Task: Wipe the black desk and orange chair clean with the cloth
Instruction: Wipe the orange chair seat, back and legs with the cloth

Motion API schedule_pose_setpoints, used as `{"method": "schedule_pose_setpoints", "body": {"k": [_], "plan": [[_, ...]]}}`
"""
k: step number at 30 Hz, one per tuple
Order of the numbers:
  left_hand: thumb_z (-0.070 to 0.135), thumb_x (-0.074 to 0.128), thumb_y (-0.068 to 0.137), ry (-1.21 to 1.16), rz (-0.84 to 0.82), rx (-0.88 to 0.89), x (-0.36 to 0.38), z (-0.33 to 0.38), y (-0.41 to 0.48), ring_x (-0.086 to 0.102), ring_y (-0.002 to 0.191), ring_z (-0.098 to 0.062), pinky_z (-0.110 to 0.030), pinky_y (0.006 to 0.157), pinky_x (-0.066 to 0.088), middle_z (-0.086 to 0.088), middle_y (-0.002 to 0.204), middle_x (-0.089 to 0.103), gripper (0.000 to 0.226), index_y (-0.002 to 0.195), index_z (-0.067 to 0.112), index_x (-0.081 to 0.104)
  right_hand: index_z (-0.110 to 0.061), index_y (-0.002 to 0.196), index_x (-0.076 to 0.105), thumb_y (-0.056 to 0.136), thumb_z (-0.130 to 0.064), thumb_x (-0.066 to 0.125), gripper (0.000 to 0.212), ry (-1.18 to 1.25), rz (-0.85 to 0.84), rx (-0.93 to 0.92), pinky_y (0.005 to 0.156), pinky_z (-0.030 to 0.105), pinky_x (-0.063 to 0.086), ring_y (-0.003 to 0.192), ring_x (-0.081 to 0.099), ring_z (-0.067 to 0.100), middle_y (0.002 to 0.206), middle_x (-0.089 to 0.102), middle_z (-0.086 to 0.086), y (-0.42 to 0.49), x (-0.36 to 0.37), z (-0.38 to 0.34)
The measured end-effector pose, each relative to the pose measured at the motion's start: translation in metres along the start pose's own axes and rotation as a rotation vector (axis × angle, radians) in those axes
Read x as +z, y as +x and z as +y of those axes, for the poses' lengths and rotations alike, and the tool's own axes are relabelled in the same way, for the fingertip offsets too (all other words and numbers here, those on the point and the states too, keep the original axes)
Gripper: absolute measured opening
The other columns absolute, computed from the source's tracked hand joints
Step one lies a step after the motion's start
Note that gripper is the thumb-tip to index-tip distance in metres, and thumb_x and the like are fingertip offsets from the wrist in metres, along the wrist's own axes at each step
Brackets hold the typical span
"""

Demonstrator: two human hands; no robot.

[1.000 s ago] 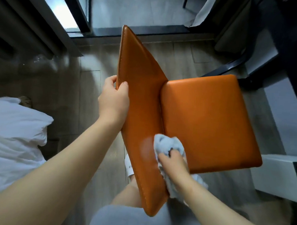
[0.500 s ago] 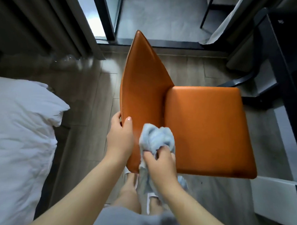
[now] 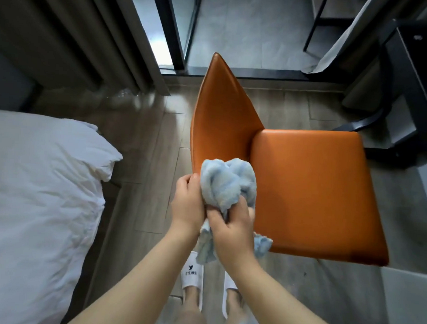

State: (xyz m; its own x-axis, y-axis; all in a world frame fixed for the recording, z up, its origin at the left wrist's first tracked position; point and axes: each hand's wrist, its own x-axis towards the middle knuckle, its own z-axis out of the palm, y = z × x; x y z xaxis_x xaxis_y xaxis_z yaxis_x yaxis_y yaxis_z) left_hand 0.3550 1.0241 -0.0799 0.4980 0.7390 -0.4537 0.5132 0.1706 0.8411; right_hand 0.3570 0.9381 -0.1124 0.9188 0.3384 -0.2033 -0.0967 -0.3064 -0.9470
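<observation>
The orange chair stands in front of me, its backrest on the left and its square seat to the right. A bunched light blue cloth sits above the near end of the backrest. My right hand grips the cloth from below, fingers curled round it. My left hand is pressed against the cloth's left side, fingers curled onto it; whether it still touches the chair I cannot tell. The black desk runs along the right edge of the view.
A bed with white bedding fills the left side. Dark curtains hang at the upper left beside a glass door. A white cabinet stands at the lower right. My feet in white slippers stand on the wooden floor.
My left hand slid down the backrest's edge and came against the cloth. My right hand lifted the cloth off the backrest and bunched it up. The view pulled back from the chair.
</observation>
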Motion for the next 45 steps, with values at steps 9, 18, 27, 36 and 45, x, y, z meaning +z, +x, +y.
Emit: {"method": "schedule_pose_setpoints", "body": {"k": [9, 18, 27, 36, 45], "plan": [[0.036, 0.035, 0.098, 0.012, 0.046, -0.02, 0.0, -0.01, 0.001, 0.058, 0.091, -0.023, -0.036, 0.079, 0.044, -0.005, 0.098, 0.062, 0.034, 0.112, 0.012, 0.054, -0.04, 0.083, 0.054, 0.071, -0.049, 0.054, 0.015, -0.024, -0.118, 0.208, 0.085, 0.027, 0.044, 0.102, 0.05, 0.014, 0.091, 0.057, -0.014, 0.0, -0.005, 0.002], [0.042, 0.03, 0.099, 0.039, 0.03, 0.037, 0.001, -0.017, 0.003, 0.056, 0.091, -0.011, -0.038, 0.082, 0.048, 0.013, 0.094, 0.057, 0.022, 0.108, 0.029, 0.046, -0.015, 0.113, 0.057, 0.094, -0.033, 0.046, 0.028, -0.355, -0.248, 0.599, 0.099, 0.043, 0.042, 0.115, 0.051, 0.032, 0.12, 0.057, 0.014, 0.028, -0.022, 0.044], [0.042, 0.031, 0.099, 0.022, 0.038, 0.049, 0.001, -0.015, 0.002, 0.059, 0.096, -0.012, -0.036, 0.081, 0.051, 0.013, 0.101, 0.058, 0.024, 0.112, 0.029, 0.047, -0.016, 0.111, 0.059, 0.093, -0.031, 0.05, 0.025, -0.429, -0.266, 0.213, 0.088, 0.035, 0.042, 0.109, 0.05, 0.028, 0.103, 0.06, 0.001, 0.057, -0.027, 0.093], [0.054, 0.035, 0.079, -0.054, 0.04, 0.052, 0.0, -0.025, 0.007, 0.062, 0.07, -0.004, -0.027, 0.06, 0.05, 0.01, 0.084, 0.063, 0.045, 0.103, 0.023, 0.055, -0.019, 0.073, 0.058, 0.086, -0.028, 0.049, 0.019, -0.31, -0.326, 0.658, 0.074, 0.038, 0.049, 0.073, 0.062, 0.022, 0.077, 0.067, 0.003, 0.09, -0.026, 0.167], [0.054, 0.034, 0.081, -0.048, -0.004, 0.072, -0.001, -0.022, 0.004, 0.06, 0.075, -0.01, -0.033, 0.062, 0.049, 0.006, 0.088, 0.06, 0.049, 0.108, 0.017, 0.052, 0.0, 0.105, 0.06, 0.096, -0.015, 0.046, 0.023, -0.3, -0.157, 0.849, 0.088, 0.032, 0.048, 0.102, 0.062, 0.026, 0.084, 0.058, 0.008, 0.074, -0.056, 0.197]]}}
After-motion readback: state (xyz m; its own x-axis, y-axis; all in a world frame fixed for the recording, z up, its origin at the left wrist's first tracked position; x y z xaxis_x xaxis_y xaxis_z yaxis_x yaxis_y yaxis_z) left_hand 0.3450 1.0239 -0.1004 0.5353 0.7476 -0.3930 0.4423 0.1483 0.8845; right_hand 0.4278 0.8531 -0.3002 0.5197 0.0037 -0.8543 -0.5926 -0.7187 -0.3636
